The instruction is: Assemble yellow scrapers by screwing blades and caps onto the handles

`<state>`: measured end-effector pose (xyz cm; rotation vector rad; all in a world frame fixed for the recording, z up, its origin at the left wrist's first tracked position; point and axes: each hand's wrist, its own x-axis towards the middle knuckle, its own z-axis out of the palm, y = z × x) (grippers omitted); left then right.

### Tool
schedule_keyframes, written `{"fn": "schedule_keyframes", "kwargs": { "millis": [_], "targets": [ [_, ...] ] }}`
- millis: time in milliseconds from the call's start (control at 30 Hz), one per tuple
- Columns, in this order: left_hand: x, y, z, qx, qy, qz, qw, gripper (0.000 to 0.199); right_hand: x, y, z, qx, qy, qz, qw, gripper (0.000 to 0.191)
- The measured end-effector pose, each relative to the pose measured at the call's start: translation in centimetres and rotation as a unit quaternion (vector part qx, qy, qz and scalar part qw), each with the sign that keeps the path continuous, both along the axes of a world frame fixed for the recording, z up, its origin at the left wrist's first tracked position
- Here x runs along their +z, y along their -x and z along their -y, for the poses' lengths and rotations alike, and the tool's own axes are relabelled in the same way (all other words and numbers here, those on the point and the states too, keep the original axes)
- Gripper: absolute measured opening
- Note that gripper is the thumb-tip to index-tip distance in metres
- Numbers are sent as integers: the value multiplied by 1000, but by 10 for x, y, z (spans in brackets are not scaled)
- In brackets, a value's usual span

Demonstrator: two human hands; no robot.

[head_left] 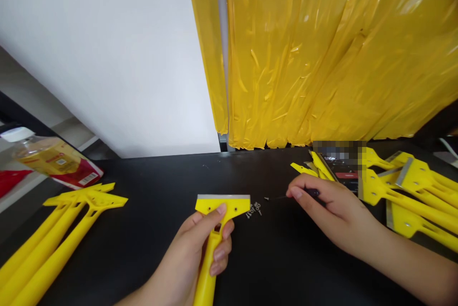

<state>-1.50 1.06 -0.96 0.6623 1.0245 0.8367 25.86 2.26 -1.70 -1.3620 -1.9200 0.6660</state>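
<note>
The right hand [332, 208] pinches a driver [314, 192] pointing left toward the scraper [211, 206], gripped by the left hand [186, 244], nearer the loose screws [257, 206].

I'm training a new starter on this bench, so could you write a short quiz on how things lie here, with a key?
1. True or false: the loose screws lie by the right end of the head of the scraper held in the left hand.
2. Which does the right hand hold?
A) a roll of tape
B) a thin dark-handled tool
C) a paintbrush
3. Fill in: the bottle on the far left has a ____ cap.

Key: 1 true; 2 B; 3 white.
</note>
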Motion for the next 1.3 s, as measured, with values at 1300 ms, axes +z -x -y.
{"fn": "schedule_keyframes", "kwargs": {
  "millis": [1300],
  "targets": [
    [-3,-1,-1,-6,8,0,1000,38,9,-1,8,-2,-14,3,1000,32]
  ]
}}
